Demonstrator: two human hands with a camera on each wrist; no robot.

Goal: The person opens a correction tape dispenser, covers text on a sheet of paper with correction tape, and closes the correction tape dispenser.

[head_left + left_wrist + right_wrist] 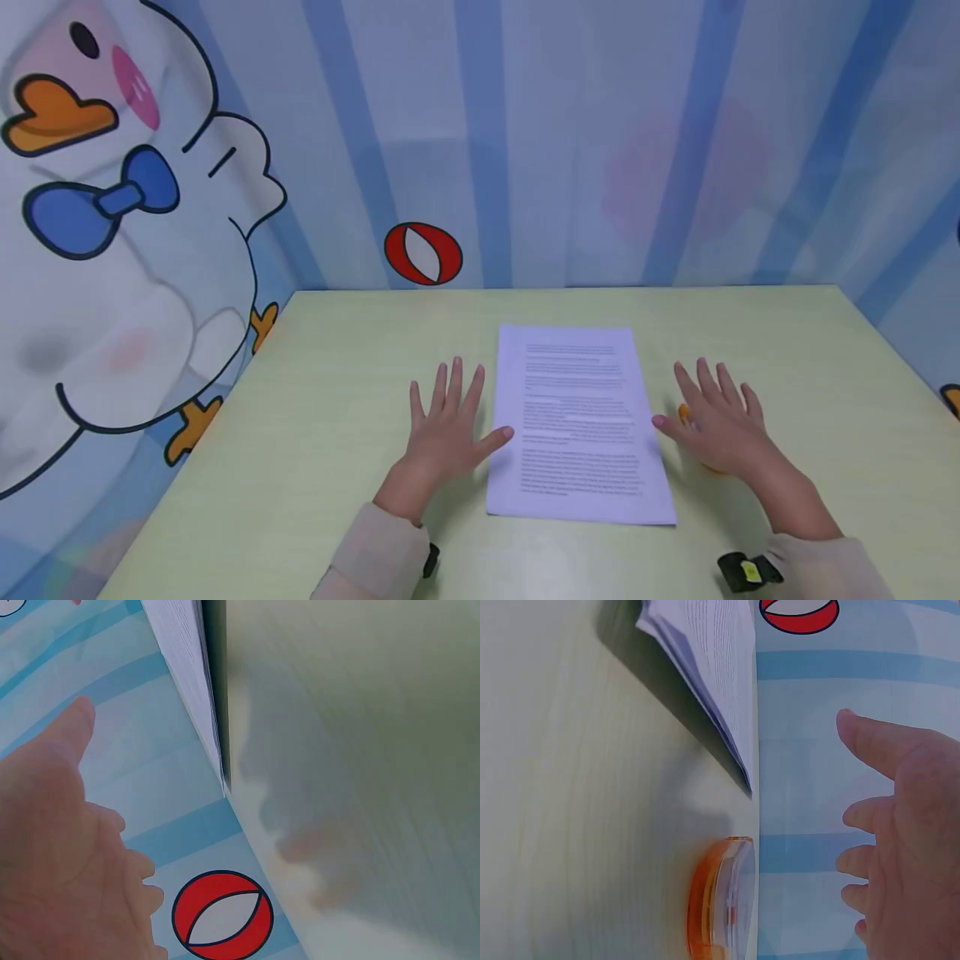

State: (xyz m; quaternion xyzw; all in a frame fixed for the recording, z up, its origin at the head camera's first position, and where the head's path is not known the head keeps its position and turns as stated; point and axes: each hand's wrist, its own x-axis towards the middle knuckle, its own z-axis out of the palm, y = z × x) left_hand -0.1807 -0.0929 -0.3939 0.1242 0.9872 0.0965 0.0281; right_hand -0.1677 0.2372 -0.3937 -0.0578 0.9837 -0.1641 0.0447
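Observation:
A stack of printed paper sheets (577,417) lies on the table between my two hands. To its left my left hand (446,442) is held over the table with fingers spread, the thumb overlapping the paper's left edge in the head view. My right hand (720,429) is spread likewise on the other side, raised above the table in the right wrist view. Beneath it sits a round, clear and orange plastic object (724,900), mostly hidden by the hand in the head view. Neither hand holds anything.
The pale table (337,358) runs back to a striped blue backdrop (540,167). A printed duck (135,292) covers the left wall, and a red and white ball (423,253) is printed above the table's far edge. Both wrists carry black straps.

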